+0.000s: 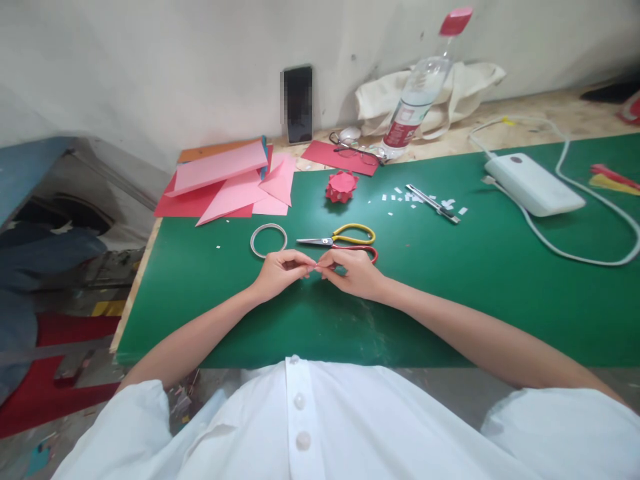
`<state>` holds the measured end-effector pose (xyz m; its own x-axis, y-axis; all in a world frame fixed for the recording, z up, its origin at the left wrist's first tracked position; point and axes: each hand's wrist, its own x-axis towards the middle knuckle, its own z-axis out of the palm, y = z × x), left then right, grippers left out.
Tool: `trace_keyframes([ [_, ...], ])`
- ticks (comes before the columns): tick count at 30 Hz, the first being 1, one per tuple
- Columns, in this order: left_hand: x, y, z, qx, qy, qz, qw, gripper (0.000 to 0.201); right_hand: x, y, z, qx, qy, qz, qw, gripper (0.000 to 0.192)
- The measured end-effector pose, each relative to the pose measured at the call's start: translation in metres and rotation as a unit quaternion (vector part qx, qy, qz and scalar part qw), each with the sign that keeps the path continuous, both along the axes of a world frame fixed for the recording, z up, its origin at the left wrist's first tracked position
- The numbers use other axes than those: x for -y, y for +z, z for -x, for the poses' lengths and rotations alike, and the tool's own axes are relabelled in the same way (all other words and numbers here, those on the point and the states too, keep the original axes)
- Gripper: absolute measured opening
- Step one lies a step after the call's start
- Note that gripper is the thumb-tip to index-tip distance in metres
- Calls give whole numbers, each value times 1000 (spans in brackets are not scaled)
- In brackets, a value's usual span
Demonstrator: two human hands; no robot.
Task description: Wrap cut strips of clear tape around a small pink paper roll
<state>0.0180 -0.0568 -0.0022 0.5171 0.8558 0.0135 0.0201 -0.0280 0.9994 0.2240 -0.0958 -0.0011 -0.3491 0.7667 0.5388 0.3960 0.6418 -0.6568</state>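
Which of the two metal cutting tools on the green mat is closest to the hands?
The scissors, with one yellow and one red handle, just beyond the right hand. The slim silver knife lies farther back among white paper scraps.

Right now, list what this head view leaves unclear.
- Tiny pink piece: pinched between left hand and right hand, too small to identify.
- Scissors: red handle partly behind the right hand.
- Phone: screen blurred.
- Bottle: label too small to read.

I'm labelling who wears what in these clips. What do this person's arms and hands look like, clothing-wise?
Both the left hand and right hand are bare: no gloves, rings or watch visible. Forearms are uncovered; short white sleeves belong to a white buttoned shirt.
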Motion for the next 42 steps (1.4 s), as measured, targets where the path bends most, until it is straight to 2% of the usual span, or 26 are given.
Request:
trace_keyframes([
  [6,1,3,0,-16,-12,-8,1000,14,1,-2,-1,28,4,-32,999,13],
  [14,1,5,1,-56,-21,-30,998,12,1,-4,0,66,13,-59,996,17],
  [21,0,5,2,-35,-47,-28,998,13,1,-5,-1,39,35,-67,996,14],
  [23,-1,5,3,-18,-61,-11,998,17,2,-4,-1,38,39,-72,996,14],
  [27,-4,3,5,13,-90,24,996,50,4,-3,-2,60,54,-92,993,15],
  [29,-6,2,6,17,-90,24,996,51,5,-2,-1,63,62,-106,990,15],
  [34,-5,4,5,1,-30,-26,999,34,6,1,3,35,25,-134,990,15],
  [37,1,8,4,-38,-2,-62,997,34,7,1,5,25,-1,-127,992,16],
  [42,5,13,5,-101,-19,-140,985,32,7,-2,6,28,-3,-120,992,15],
])
